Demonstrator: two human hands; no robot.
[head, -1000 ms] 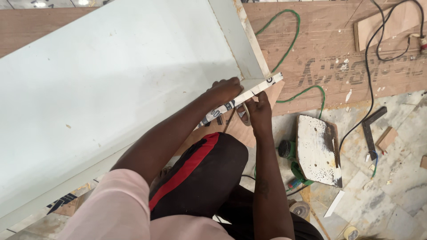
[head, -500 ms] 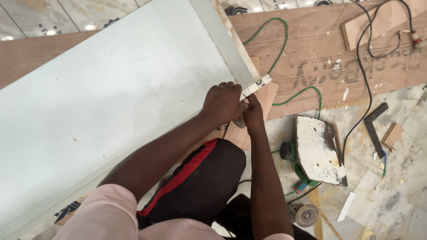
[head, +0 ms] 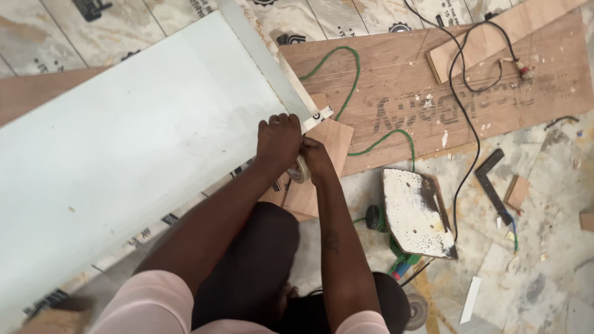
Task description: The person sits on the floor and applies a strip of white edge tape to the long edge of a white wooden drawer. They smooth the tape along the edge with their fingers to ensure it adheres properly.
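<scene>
My left hand (head: 278, 139) lies curled over the near right corner of a large white panel (head: 124, 154), pressing down a white measuring tape blade (head: 318, 115) whose short end sticks out past my fingers. Just beside it, touching, my right hand (head: 317, 159) grips the round tape measure case (head: 301, 171), mostly hidden between both hands. A small square plywood offcut (head: 331, 145) lies under the hands.
A long plywood sheet (head: 482, 80) lies at the back with a green cable (head: 346, 68) and a black cable (head: 461, 93) across it. A green circular saw with a scuffed metal base (head: 414, 210), a black square (head: 492, 179) and wood scraps (head: 516, 192) sit on the floor to the right.
The tape blade sticking out past my left hand has become shorter. Both hands stayed together at the panel's corner while my head view tilted, showing more of the floor behind.
</scene>
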